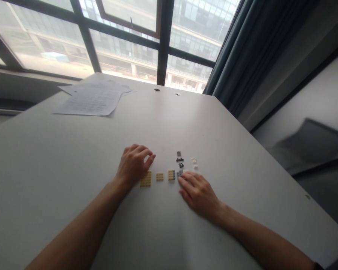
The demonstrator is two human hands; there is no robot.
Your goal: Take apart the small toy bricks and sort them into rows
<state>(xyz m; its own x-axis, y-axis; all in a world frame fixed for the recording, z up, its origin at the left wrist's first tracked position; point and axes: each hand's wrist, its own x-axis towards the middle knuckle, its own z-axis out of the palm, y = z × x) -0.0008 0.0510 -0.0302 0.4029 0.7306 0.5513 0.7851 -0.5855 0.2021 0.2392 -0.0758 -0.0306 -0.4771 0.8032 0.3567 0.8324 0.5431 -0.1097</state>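
Note:
My left hand (134, 161) is above the table with its fingers curled and the thumb tip close to the index fingertip; anything between them is too small to make out. Just below it lies a tan building-brick plate (145, 180), partly covered by the hand. Rightward sits a smaller tan plate (159, 176), then a tan and grey studded piece (171, 175). My right hand (197, 193) lies palm down, thumb apart from the fingers. Its fingertips touch or overlap a grey piece (179, 174).
Behind my right hand lie a small grey piece (178, 153), dark pieces (180, 160) (181, 165) and white pieces (193, 160) (195, 167). Paper sheets (92, 99) lie at the far left of the white table (157, 127). Windows and a dark curtain (248, 48) stand beyond.

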